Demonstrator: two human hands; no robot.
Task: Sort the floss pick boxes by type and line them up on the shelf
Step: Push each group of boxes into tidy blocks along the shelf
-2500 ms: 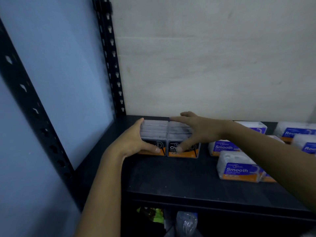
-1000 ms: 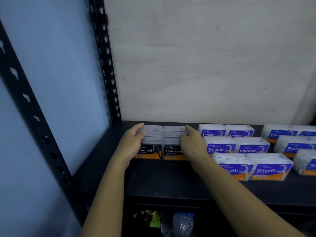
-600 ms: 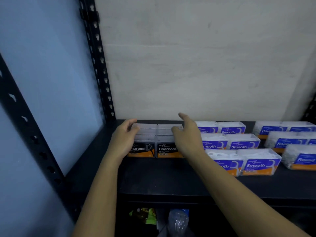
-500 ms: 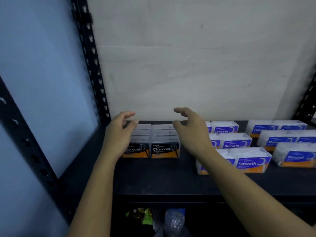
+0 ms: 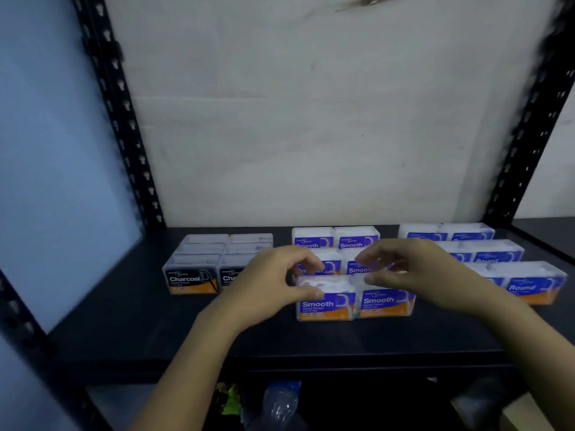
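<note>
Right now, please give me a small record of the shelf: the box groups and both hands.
Shelf: black
Left group: Charcoal boxes, two by three
Middle group: Smooth boxes, two by three
Right group: Round boxes, two by three
Left hand: fingers curled at front-left Smooth box, grip unclear
Right hand: fingers curled above Smooth boxes, contact unclear

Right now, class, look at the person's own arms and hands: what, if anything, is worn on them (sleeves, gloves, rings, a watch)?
The left hand and right hand are bare: no gloves, and no ring or watch that the blur lets me make out. The left forearm and right forearm are bare too; no sleeve shows up to the picture's edge.
</note>
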